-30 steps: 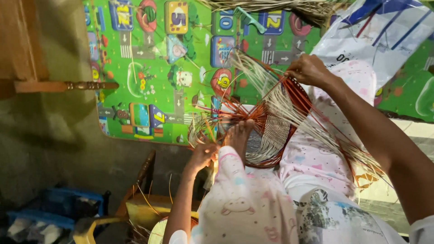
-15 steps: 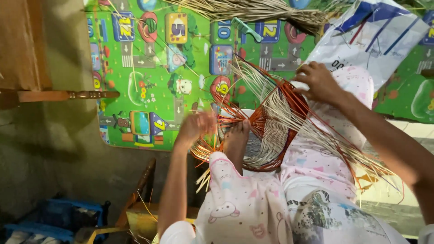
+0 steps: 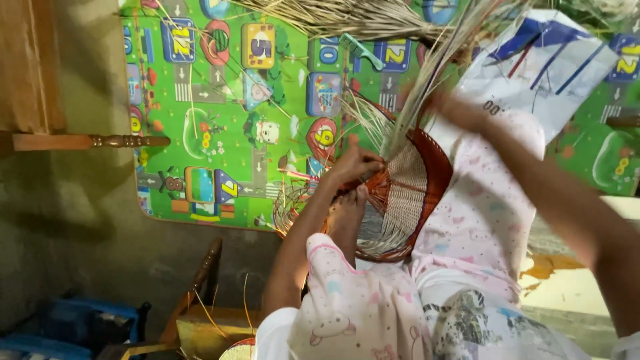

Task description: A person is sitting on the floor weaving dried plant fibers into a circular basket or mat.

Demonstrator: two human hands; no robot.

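One half-woven basket (image 3: 407, 193) lies between the two hands, resting against the person's bare foot (image 3: 348, 212) and pink-patterned trouser legs (image 3: 467, 220). It is an oval with a reddish-brown rim; its long axis runs from the upper middle down toward the person's lap, and the woven pale panel faces the camera. From its upper end a sheaf of loose pale straw strands (image 3: 433, 73) fans up and away from the person, leaning toward the right hand; shorter loose ends curl out on the left-hand side of the basket, near the mat. The left hand (image 3: 353, 165) sits on the basket's near-left rim, fingers curled down and pressed onto the weave, apparently pinching a strand, though the strand itself is too thin to make out. The right hand (image 3: 460, 110) is raised just above the basket's upper rim and is motion-blurred; it looks closed around the base of the upright strands, but I cannot tell this for sure. Beyond both hands lies one green play mat (image 3: 220, 133) with coloured picture squares, one teal comb (image 3: 360, 50) on it, and one bundle of dry straw (image 3: 347, 17) along its far edge. One white printed sack (image 3: 540, 67) lies beyond the right hand.
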